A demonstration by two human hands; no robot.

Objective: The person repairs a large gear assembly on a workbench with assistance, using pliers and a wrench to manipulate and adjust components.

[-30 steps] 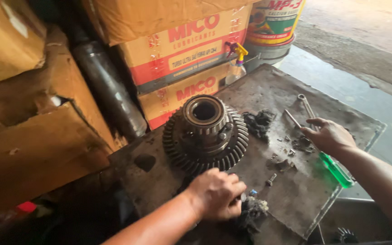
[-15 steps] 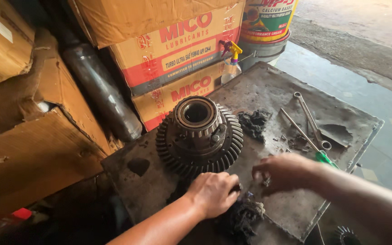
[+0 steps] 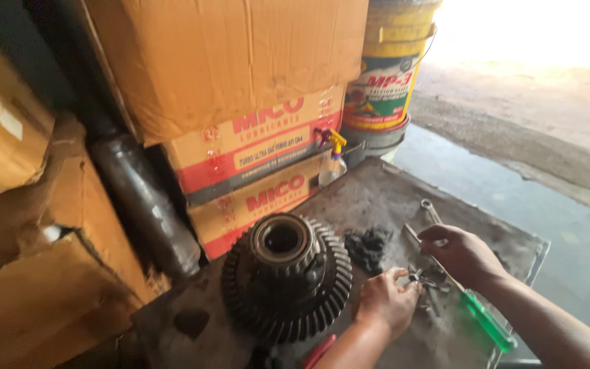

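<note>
Both hands shifting toward counter [image 3: 370, 198] right edge; left hand [image 3: 387, 301] pinching small bolts [image 3: 423, 279], right hand [image 3: 460, 254] curling beside them, grip unclear; ring gear [image 3: 287, 277] sitting left.

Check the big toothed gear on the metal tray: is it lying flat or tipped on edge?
Lying flat. The gear rests on the metal tray with its round hub opening facing up and its ring of teeth spread level around it.

— Where are the hands, measured from the big ring gear [image 3: 287, 277]?
— Both to its right. The left hand [image 3: 385, 301] sits just beside the gear, knuckles up, fingers curled, forearm rising from the bottom edge.
— And the other?
— The right hand [image 3: 460, 254] lies farther from the gear, palm down, fingers bent inward toward the left fingertips, forearm slanting in from the lower right
</note>
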